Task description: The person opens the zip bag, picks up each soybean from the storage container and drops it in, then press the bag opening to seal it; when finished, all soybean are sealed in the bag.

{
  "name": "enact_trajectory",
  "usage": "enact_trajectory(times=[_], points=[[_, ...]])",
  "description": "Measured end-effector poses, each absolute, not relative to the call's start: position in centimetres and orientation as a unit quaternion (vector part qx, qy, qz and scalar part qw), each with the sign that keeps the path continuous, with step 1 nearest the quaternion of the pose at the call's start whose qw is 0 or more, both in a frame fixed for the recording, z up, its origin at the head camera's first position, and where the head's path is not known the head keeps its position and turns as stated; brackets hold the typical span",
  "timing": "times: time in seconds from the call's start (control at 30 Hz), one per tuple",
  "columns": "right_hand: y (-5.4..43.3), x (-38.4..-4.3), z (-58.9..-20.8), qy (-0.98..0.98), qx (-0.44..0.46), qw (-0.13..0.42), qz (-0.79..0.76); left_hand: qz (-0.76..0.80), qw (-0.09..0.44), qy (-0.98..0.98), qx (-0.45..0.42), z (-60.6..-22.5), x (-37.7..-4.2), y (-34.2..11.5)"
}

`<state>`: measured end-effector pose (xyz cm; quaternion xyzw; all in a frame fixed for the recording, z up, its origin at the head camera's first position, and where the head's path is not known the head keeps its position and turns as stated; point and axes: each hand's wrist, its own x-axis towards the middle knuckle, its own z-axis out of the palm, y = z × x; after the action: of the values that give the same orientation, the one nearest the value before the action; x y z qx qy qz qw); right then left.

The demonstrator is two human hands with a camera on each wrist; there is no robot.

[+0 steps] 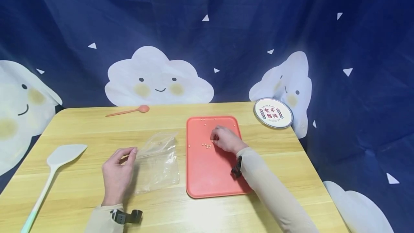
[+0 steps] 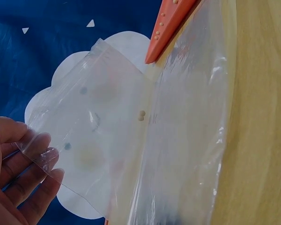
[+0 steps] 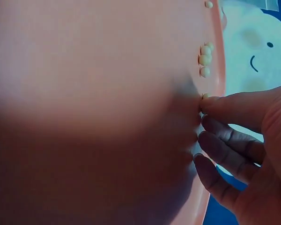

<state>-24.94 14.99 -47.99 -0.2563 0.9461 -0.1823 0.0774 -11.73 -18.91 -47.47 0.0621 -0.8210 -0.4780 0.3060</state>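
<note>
A clear zip bag (image 1: pixel 157 168) lies on the table, its upper edge raised by my left hand (image 1: pixel 119 168), which pinches a corner between thumb and fingers. Two small pale round beans (image 2: pixel 141 115) show through the bag's film in the left wrist view. Over the red tray (image 1: pixel 213 175), my right hand (image 1: pixel 226 139) reaches down with its fingertips at the surface. Its thumb touches one pale bean (image 3: pixel 205 96); whether anything sits between thumb and fingers is hidden. Several more beans (image 1: pixel 207 146) lie grouped beside it, others scattered near the tray's far edge.
A red spoon (image 1: pixel 143 108) lies at the back of the table. At the left is a long-handled white spatula (image 1: pixel 64 154). An oval plate (image 1: pixel 273 113) with printed characters lies at the back right corner. A dark blue cloud-print curtain (image 1: pixel 181 17) hangs behind the table.
</note>
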Motion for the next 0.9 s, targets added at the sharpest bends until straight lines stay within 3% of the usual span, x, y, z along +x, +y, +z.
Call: enact_trajectory(times=[0.57,0.9], points=[[15.8,-25.4,-47.9,0.94,-0.252,0.089,-0.211,-0.468,0.299,-0.829,0.065,-47.6,-11.8,-19.0],[13.2,-24.0,-43.3,0.908,-0.287,0.016,-0.304,-0.476,0.301,-0.823,0.073,-47.5,-11.7,-19.0]])
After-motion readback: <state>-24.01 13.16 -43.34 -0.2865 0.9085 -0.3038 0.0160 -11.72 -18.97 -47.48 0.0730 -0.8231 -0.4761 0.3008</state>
